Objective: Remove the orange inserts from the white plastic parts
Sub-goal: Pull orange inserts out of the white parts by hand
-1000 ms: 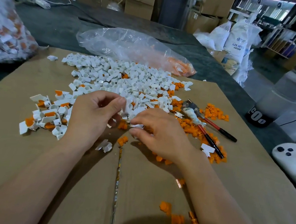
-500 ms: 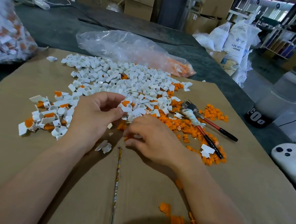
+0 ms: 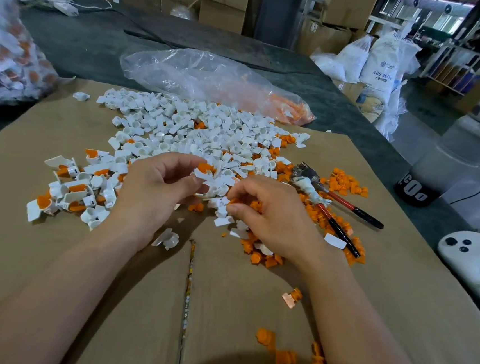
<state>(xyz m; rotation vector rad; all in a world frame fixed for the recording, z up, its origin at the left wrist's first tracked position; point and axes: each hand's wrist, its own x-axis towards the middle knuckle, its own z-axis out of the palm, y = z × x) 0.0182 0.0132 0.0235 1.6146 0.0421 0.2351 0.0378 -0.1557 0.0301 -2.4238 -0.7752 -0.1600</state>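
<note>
A large heap of white plastic parts [image 3: 196, 130] covers the far half of the cardboard sheet [image 3: 105, 286]. A smaller cluster of white parts with orange inserts inside [image 3: 71, 189] lies at the left. Loose orange inserts [image 3: 347, 183] are scattered at the right. My left hand [image 3: 155, 194] pinches a white part with an orange insert [image 3: 204, 172] between thumb and fingers. Just to its right, my right hand [image 3: 271, 214] has curled fingers pinching a small orange piece [image 3: 234, 201] over the pile's near edge.
Red-handled pliers [image 3: 330, 205] lie at the right among the orange inserts. A clear plastic bag [image 3: 208, 76] with orange pieces lies behind the heap, and another full bag [image 3: 8, 51] stands far left. A white controller [image 3: 469, 256] rests at the right edge. More inserts [image 3: 284, 353] lie near me.
My left hand has lifted a white part with its orange insert clear of the pile. My right hand has shifted slightly right and now pinches an orange piece.
</note>
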